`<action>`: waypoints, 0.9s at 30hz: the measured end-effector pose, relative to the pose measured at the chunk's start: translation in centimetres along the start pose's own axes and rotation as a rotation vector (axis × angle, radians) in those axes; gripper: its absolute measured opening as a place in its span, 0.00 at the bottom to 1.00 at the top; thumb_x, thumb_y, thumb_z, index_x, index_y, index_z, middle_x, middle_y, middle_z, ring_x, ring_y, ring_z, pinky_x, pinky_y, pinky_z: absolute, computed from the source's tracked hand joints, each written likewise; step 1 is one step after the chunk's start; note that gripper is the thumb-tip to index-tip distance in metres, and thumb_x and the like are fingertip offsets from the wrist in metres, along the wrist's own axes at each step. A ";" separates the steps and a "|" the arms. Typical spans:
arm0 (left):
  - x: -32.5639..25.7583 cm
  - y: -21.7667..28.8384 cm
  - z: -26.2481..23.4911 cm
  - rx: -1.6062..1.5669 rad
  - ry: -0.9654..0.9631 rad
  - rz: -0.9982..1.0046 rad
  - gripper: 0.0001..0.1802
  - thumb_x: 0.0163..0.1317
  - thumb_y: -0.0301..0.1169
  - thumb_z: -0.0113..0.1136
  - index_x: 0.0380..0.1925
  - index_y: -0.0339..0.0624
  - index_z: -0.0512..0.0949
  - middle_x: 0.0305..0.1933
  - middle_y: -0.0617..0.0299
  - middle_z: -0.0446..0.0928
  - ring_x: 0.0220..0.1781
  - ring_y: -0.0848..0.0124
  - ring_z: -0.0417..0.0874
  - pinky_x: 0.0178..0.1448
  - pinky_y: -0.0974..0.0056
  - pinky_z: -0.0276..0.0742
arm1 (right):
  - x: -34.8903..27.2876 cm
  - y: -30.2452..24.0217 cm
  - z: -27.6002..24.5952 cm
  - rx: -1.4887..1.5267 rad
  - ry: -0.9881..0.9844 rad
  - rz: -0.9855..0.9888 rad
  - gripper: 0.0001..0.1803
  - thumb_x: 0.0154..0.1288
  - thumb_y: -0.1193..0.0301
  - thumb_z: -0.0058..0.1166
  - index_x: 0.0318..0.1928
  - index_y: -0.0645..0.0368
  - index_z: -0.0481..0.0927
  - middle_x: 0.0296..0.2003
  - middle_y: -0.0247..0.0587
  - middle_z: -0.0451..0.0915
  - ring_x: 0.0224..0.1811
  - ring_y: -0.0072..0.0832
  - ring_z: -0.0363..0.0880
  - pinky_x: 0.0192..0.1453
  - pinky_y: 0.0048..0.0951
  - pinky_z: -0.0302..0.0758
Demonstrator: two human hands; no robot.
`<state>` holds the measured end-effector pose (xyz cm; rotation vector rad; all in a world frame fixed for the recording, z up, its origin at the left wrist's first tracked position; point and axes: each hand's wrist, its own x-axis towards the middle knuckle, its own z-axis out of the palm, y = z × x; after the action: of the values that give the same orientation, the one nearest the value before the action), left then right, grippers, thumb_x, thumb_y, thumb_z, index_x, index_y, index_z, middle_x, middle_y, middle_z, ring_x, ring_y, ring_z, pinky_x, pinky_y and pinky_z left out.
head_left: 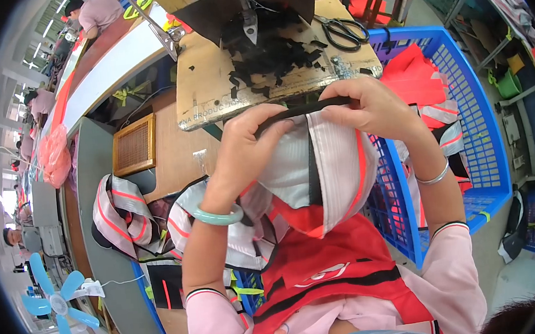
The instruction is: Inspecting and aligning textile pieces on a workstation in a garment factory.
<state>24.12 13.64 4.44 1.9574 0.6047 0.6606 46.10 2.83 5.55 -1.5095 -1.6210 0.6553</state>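
Observation:
A silver-grey reflective fabric piece (342, 167) with black and orange-red strips hangs between my hands, over the lap of my red apron. My left hand (246, 144) is closed on the left end of its black top edge (304, 109), thumb and fingers pinching it. At the right end of that edge, my right hand (372, 107) pinches the cloth in the same way. The edge is stretched between the two hands, just in front of a wooden work plate (207, 96). Above the plate stands a machine head with a pointed metal part (250, 30).
Black fabric scraps (270, 55) litter the plate, with black-handled scissors (343, 33) at its right. A blue plastic basket (477, 123) of red and silver pieces stands right. More striped pieces (121, 208) lie left, near a blue fan (58, 304). People sit at far left.

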 end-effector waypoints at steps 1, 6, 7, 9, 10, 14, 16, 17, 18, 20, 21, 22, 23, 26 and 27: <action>0.3 0.1 -0.8 0.084 -0.010 0.060 0.12 0.59 0.25 0.64 0.42 0.33 0.80 0.37 0.54 0.83 0.39 0.71 0.82 0.46 0.67 0.76 | 0.5 -0.3 0.4 -0.028 0.012 0.006 0.10 0.61 0.69 0.58 0.38 0.63 0.79 0.25 0.34 0.75 0.25 0.20 0.70 0.29 0.23 0.67; 3.3 -0.3 -3.5 0.280 -0.087 0.020 0.14 0.59 0.29 0.59 0.42 0.32 0.79 0.39 0.44 0.81 0.41 0.50 0.82 0.48 0.60 0.75 | 3.7 0.0 2.0 -0.283 0.156 -0.075 0.12 0.58 0.65 0.56 0.38 0.61 0.81 0.22 0.48 0.76 0.24 0.38 0.75 0.30 0.32 0.69; 4.1 -0.5 -3.9 0.280 -0.083 0.022 0.14 0.59 0.29 0.59 0.42 0.32 0.79 0.39 0.44 0.81 0.41 0.50 0.82 0.48 0.60 0.75 | 4.4 0.3 2.1 -0.285 0.156 -0.079 0.12 0.58 0.65 0.56 0.38 0.61 0.81 0.22 0.48 0.76 0.24 0.38 0.75 0.30 0.32 0.69; 6.0 -1.0 -4.7 0.376 -0.151 -0.045 0.15 0.60 0.31 0.58 0.43 0.33 0.79 0.39 0.44 0.81 0.42 0.50 0.82 0.48 0.60 0.75 | 5.9 1.0 2.0 -0.239 0.110 0.035 0.13 0.59 0.66 0.56 0.38 0.62 0.81 0.21 0.46 0.76 0.23 0.34 0.74 0.30 0.32 0.69; 6.8 -1.6 -5.2 0.383 -0.163 -0.070 0.17 0.59 0.34 0.58 0.44 0.33 0.80 0.40 0.44 0.81 0.44 0.51 0.83 0.49 0.61 0.75 | 6.7 1.6 1.8 -0.179 0.089 0.066 0.14 0.60 0.65 0.57 0.39 0.63 0.81 0.22 0.43 0.76 0.24 0.28 0.73 0.31 0.30 0.69; 8.8 -3.9 -6.4 0.397 -0.120 -0.046 0.19 0.60 0.34 0.61 0.44 0.27 0.79 0.38 0.53 0.83 0.41 0.70 0.81 0.49 0.66 0.74 | 9.2 2.9 2.2 -0.073 0.070 0.076 0.15 0.61 0.64 0.57 0.39 0.66 0.79 0.25 0.41 0.77 0.27 0.23 0.72 0.34 0.27 0.69; 9.8 -4.0 -6.7 0.351 -0.174 -0.100 0.21 0.60 0.36 0.62 0.45 0.27 0.79 0.39 0.53 0.83 0.42 0.71 0.81 0.50 0.66 0.74 | 10.1 3.4 2.3 -0.088 0.078 0.080 0.15 0.61 0.64 0.57 0.39 0.66 0.79 0.25 0.40 0.76 0.27 0.23 0.71 0.34 0.27 0.69; 10.2 -4.1 -6.8 0.348 -0.175 -0.100 0.21 0.60 0.36 0.62 0.45 0.27 0.79 0.39 0.53 0.83 0.42 0.71 0.81 0.50 0.66 0.74 | 10.5 3.6 2.2 -0.101 0.088 0.081 0.15 0.62 0.64 0.57 0.39 0.66 0.79 0.24 0.39 0.76 0.27 0.22 0.70 0.34 0.26 0.69; 10.4 -4.2 -7.0 0.372 -0.162 -0.091 0.21 0.60 0.36 0.62 0.45 0.27 0.79 0.39 0.53 0.83 0.43 0.71 0.81 0.51 0.67 0.74 | 11.0 3.8 2.2 -0.100 0.086 0.082 0.15 0.62 0.64 0.57 0.39 0.66 0.79 0.24 0.39 0.76 0.27 0.22 0.70 0.34 0.26 0.69; 10.9 -4.7 -7.3 0.396 -0.149 -0.084 0.21 0.60 0.36 0.62 0.46 0.27 0.79 0.40 0.53 0.83 0.43 0.71 0.81 0.51 0.67 0.74 | 11.9 4.1 2.1 -0.071 0.051 0.066 0.15 0.63 0.64 0.56 0.39 0.66 0.79 0.23 0.36 0.74 0.27 0.20 0.69 0.33 0.25 0.68; 11.2 -4.9 -7.4 0.380 -0.130 -0.107 0.21 0.58 0.36 0.62 0.45 0.29 0.80 0.39 0.50 0.83 0.43 0.66 0.82 0.51 0.64 0.75 | 12.4 4.6 2.1 -0.072 0.051 0.066 0.15 0.63 0.64 0.56 0.39 0.66 0.79 0.23 0.36 0.74 0.27 0.20 0.69 0.33 0.25 0.68; 11.4 -5.2 -7.5 0.365 -0.110 -0.129 0.21 0.56 0.36 0.62 0.43 0.30 0.80 0.38 0.48 0.83 0.43 0.60 0.84 0.50 0.62 0.76 | 12.8 5.1 2.2 -0.054 0.045 0.046 0.15 0.63 0.64 0.56 0.40 0.66 0.79 0.23 0.33 0.73 0.27 0.18 0.68 0.33 0.24 0.67; 11.6 -5.5 -7.5 0.364 -0.110 -0.129 0.21 0.56 0.36 0.62 0.43 0.30 0.80 0.38 0.48 0.83 0.43 0.60 0.84 0.50 0.62 0.76 | 13.1 5.6 2.2 -0.036 0.039 0.026 0.15 0.64 0.64 0.56 0.40 0.66 0.79 0.23 0.31 0.72 0.27 0.16 0.67 0.32 0.23 0.66; 12.1 -5.2 -7.4 0.384 -0.095 -0.129 0.21 0.56 0.37 0.62 0.44 0.31 0.81 0.38 0.48 0.83 0.43 0.61 0.84 0.50 0.62 0.76 | 13.3 5.9 1.9 0.024 0.012 0.083 0.15 0.64 0.63 0.56 0.39 0.66 0.80 0.24 0.27 0.73 0.28 0.15 0.67 0.32 0.21 0.66; 12.4 -5.1 -7.5 0.403 -0.142 -0.163 0.23 0.58 0.37 0.62 0.47 0.29 0.79 0.41 0.50 0.82 0.44 0.65 0.82 0.51 0.65 0.74 | 13.3 5.9 1.9 0.025 0.009 0.084 0.15 0.64 0.63 0.56 0.39 0.66 0.80 0.24 0.27 0.73 0.28 0.15 0.67 0.32 0.21 0.66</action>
<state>27.47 28.57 5.30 2.2712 0.8479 0.3091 48.38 16.99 2.45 -1.5665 -1.5439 0.7118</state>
